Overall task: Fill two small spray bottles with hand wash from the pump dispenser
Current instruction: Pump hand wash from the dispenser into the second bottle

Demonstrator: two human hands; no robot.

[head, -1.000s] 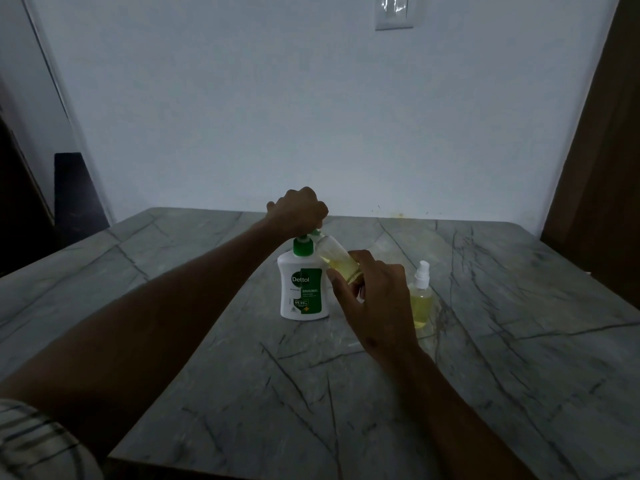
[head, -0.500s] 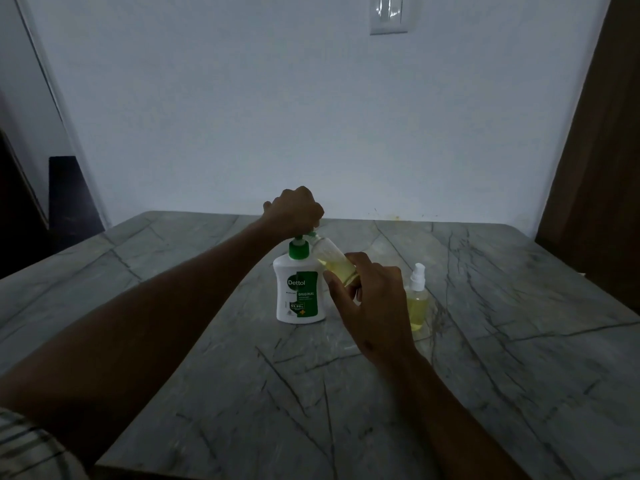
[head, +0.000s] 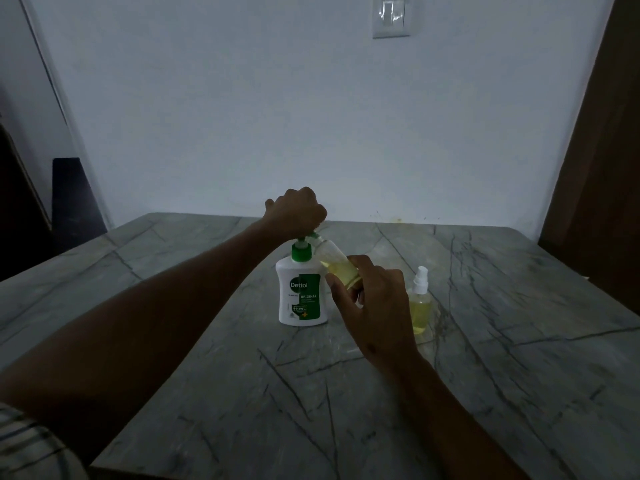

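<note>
grey veined marble tabletop point(head: 519, 306) carries a white plastic pump dispenser with a green collar and label point(head: 302, 296), standing upright near the middle, as a person works at filling the second of two bottles. the left hand point(head: 294, 213) sits curled in a fist over the green pump head, its fingers wrapped round the top, apparently pressing down. the right hand point(head: 374, 306) grips a small clear plastic spray bottle, uncapped and partly filled with yellow liquid point(head: 337, 266), tilted so its open neck meets the pump's nozzle just beside the dispenser's shoulder. a second small clear spray bottle with a white sprayer top point(head: 420, 303), also holding yellow liquid, stands upright on the table just right of the right hand, seemingly done. the held bottle looks light and thin-walled, likely to give if squeezed and to turn slick should soap run down its side; a hold round the lower body, as here, appears soundest, keeping the narrow mouth steady under the nozzle. the dispenser, heavier and broad-based, should stay put under a straight downward press. a white wall switch plate point(head: 391, 17) hangs on the pale wall behind.
</note>
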